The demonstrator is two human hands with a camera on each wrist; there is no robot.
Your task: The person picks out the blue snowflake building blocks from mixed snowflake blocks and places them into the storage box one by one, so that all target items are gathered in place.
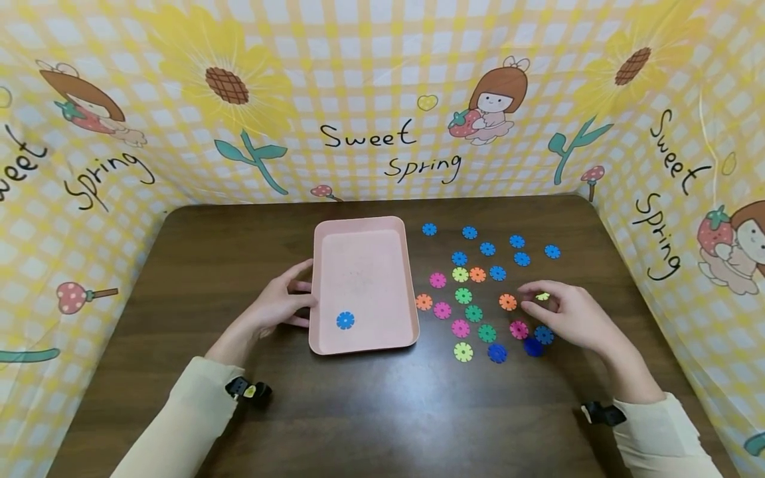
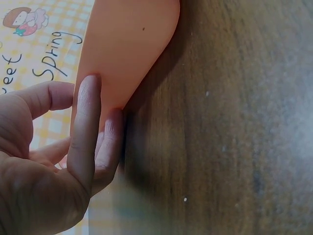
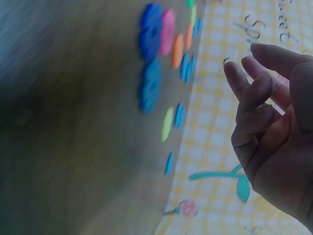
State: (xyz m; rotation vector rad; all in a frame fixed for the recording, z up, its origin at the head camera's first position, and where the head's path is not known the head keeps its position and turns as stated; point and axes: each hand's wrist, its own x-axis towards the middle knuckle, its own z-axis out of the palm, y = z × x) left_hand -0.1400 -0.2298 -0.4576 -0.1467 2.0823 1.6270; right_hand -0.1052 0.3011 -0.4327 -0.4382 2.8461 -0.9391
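A pink tray (image 1: 364,285) stands on the brown table, with one blue snowflake-shaped disc (image 1: 345,320) lying inside near its front left. My left hand (image 1: 277,300) touches the tray's left side; in the left wrist view, its fingers (image 2: 88,112) rest against the outer wall. Above the scattered discs hovers my right hand (image 1: 570,312), fingers loosely bent and nothing held. Close to its fingertips lie an orange disc (image 1: 508,302) and a pink disc (image 1: 518,329). A yellow disc (image 3: 167,124) lies on the table apart from the hand, partly hidden in the head view.
Right of the tray, several blue discs (image 1: 487,249) lie at the back. Green discs (image 1: 473,313), pink discs (image 1: 442,310) and darker blue discs (image 1: 497,352) lie nearer the front. A yellow checked cloth (image 1: 358,79) surrounds the back and sides of the table (image 1: 382,411).
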